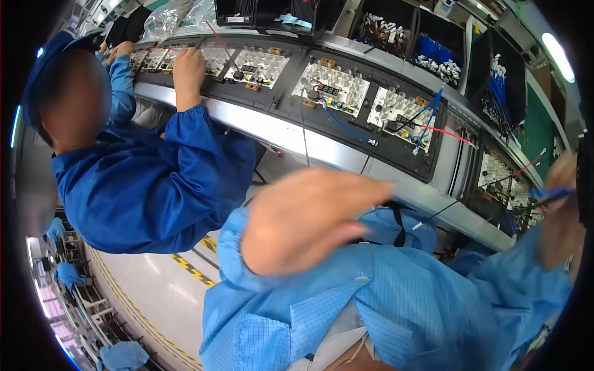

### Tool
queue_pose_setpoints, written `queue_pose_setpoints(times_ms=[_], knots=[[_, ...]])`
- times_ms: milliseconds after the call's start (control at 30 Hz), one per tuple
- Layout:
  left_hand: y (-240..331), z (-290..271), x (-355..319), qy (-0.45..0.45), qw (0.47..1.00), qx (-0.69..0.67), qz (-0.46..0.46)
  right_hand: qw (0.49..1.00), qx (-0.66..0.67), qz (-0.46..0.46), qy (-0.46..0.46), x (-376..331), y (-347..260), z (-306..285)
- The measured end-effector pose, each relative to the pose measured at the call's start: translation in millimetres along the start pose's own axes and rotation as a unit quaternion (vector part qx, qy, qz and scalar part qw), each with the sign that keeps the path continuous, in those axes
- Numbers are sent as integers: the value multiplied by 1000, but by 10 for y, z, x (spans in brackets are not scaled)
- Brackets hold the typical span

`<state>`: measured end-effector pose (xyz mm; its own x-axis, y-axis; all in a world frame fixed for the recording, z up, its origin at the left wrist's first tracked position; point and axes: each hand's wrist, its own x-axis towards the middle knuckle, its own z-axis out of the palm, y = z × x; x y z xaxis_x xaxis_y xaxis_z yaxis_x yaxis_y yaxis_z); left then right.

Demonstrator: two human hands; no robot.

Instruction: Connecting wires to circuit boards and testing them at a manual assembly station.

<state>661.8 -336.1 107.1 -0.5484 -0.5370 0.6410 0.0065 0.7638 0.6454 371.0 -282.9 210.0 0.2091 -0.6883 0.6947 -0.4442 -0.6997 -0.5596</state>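
My left hand (pixel 303 219), smeared by motion, hovers in front of my chest near the bench edge. Its fingers stretch to the right with the thumb apart, and nothing shows in it. At the far right my right hand (pixel 560 226), also blurred, is closed around blue and black wires (pixel 549 194); its fingertips are hard to make out. Beside that hand lies a white circuit board (pixel 498 173) with a red wire (pixel 529 164). Two more white boards, a left one (pixel 346 89) and a right one (pixel 387 102), sit in a black tray (pixel 365 141) with blue, black and red leads attached.
Black bins of wires, one with white connectors (pixel 383 31) and one with blue wires (pixel 438 59), line the far side. At left, a person in dark blue (pixel 148 179) reaches a hand (pixel 187 71) over further boards. A metal rail (pixel 334 151) edges the line.
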Motion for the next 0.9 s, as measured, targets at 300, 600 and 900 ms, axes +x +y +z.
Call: queue_pose_setpoints(times_ms=[300, 600, 900], knots=[[158, 482, 110, -181, 982, -8, -60, 984, 159, 44, 67, -796, 257, 693], [149, 408, 262, -174, 976, 24, -131, 967, 154, 200, -15, -1013, 455, 813], [-539, -574, 171, 256, 944, 23, -207, 966, 161, 155, 130, -1299, 637, 656]])
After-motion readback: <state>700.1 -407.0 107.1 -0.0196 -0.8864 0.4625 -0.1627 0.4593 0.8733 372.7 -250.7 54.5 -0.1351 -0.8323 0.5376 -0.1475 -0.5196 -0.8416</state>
